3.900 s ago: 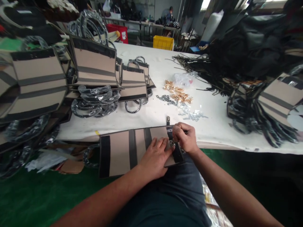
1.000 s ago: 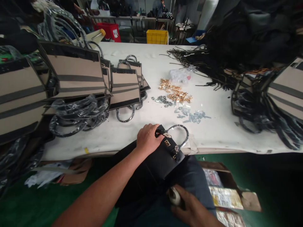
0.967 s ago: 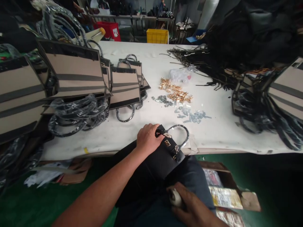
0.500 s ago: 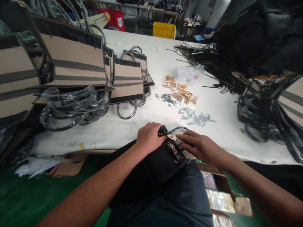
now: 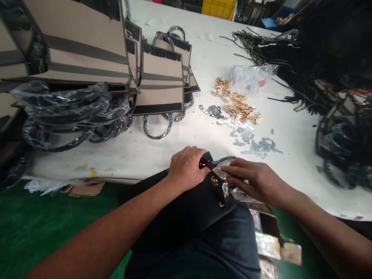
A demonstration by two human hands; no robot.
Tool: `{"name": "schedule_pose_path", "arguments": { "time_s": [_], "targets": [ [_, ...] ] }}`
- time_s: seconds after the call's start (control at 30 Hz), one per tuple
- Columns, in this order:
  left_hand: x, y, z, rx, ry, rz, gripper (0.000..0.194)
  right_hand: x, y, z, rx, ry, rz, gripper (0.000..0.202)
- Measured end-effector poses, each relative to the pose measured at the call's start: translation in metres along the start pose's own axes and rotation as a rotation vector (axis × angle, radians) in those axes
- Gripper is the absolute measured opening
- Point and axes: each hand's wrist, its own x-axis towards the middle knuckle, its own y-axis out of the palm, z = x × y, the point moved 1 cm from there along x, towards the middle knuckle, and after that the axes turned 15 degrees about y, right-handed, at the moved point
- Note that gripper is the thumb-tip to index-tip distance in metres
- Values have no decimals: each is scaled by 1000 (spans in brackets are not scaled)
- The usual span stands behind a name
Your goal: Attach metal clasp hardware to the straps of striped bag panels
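A black handbag (image 5: 197,211) rests on my lap, leaning against the table edge. My left hand (image 5: 187,166) is closed over its upper edge, beside a black strap with a gold-coloured metal plate (image 5: 219,173) at its end. Around the plate end, the fingers and thumb of my right hand (image 5: 255,176) close from the right; their exact contact is partly hidden. Gold-coloured hardware (image 5: 214,181) shows on the bag just below the plate. A thin plastic-wrapped handle (image 5: 225,159) arches behind the strap.
On the white table (image 5: 162,155) lie gold-coloured fittings (image 5: 240,110), grey metal plates (image 5: 261,147) and a clear plastic bag (image 5: 250,77). Flat beige-and-black bag panels (image 5: 162,87) with wrapped handles are stacked left. Black material (image 5: 328,50) heaps at right. An open carton (image 5: 270,244) stands below.
The view has tipped downward and shifted. The strap's metal plate now lies closer over the bag's gold-coloured hardware; both hands keep nearly the same hold.
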Motion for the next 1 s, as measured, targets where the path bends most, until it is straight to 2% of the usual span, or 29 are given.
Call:
{"name": "schedule_pose_path", "arguments": {
  "time_s": [0.17, 0.4, 0.6, 1.0],
  "targets": [
    [0, 0, 1, -12, -6, -2, 34, 2, 1, -3, -117, -32, -84, 36],
    [-1, -1, 1, 12, 20, 2, 30, -3, 14, -5, -64, -124, -240, 34],
    [-2, 1, 1, 30, 49, -22, 26, -1, 15, 0, -66, -132, -251, 33],
    [-1, 3, -2, 51, 26, 17, 27, 1, 21, -5, -77, -176, -282, 30]
  ]
}}
